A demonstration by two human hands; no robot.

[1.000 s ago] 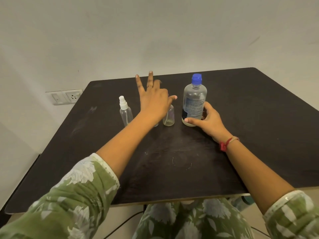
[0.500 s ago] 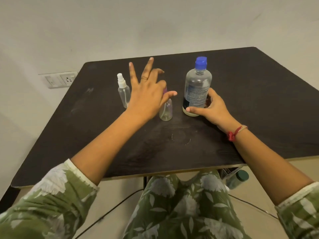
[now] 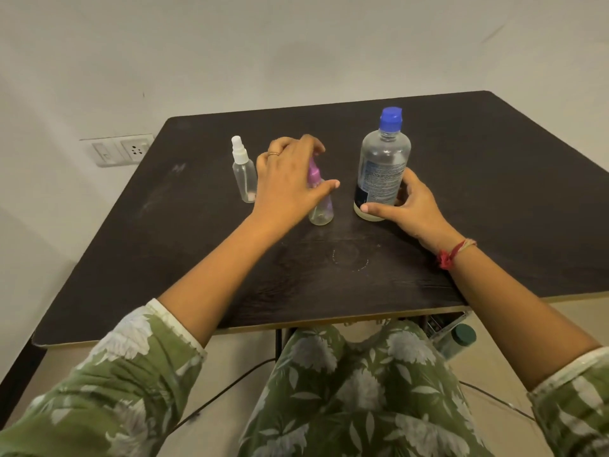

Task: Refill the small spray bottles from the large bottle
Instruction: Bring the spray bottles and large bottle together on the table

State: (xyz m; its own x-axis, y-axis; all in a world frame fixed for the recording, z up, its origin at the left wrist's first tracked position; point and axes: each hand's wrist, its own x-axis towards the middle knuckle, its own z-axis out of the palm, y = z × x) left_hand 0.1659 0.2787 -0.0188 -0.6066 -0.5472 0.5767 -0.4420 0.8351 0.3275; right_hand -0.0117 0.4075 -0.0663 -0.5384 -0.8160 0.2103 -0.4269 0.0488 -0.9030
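Directly under the left hand [image 3: 290, 179], closure unclear, stands the upright pink-capped spray bottle [image 3: 321, 211]; the right hand [image 3: 413, 206] grips the large bottle [image 3: 384, 163].

The table top [image 3: 494, 179] is dark, matt wood grain with scuffs. The large bottle [image 3: 384, 159] and white-capped spray bottle [image 3: 244, 178] are clear, glossy plastic.

Large bottle [image 3: 382, 166] label: print too small, unreadable.
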